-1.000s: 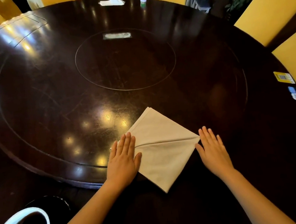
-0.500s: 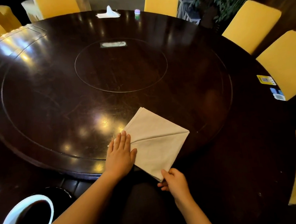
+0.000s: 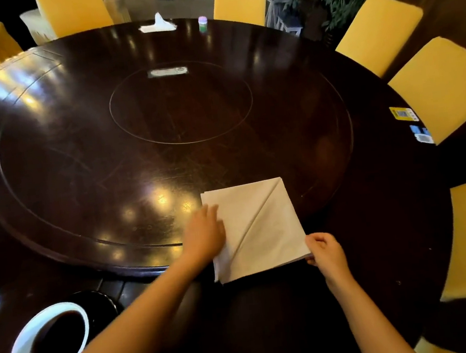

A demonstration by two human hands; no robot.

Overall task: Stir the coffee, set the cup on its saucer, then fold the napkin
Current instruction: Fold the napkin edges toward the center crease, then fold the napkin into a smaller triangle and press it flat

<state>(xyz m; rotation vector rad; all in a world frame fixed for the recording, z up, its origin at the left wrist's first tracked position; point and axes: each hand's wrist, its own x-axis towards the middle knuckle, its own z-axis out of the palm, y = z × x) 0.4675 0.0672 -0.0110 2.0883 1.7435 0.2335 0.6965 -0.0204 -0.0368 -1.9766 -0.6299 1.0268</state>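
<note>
A beige cloth napkin point(image 3: 255, 225), folded to a square with a diagonal crease, lies flat on the dark round table point(image 3: 377, 247) in front of me. My left hand point(image 3: 203, 234) rests flat on its left edge. My right hand point(image 3: 325, 254) pinches the napkin's near right corner. At the lower left a white cup point(image 3: 46, 342) full of dark coffee stands on a dark saucer point(image 3: 104, 300), partly behind my left forearm.
A raised turntable point(image 3: 81, 163) fills the table's middle, and the napkin straddles its near rim. A tissue box point(image 3: 158, 26) and a small bottle point(image 3: 202, 23) stand at the far edge. Cards point(image 3: 403, 114) lie at the right edge. Yellow chairs point(image 3: 443, 82) ring the table.
The napkin has turned from a diamond to a square. My right hand went from flat at its right corner to gripping a corner and swung right. My left hand stayed on the napkin.
</note>
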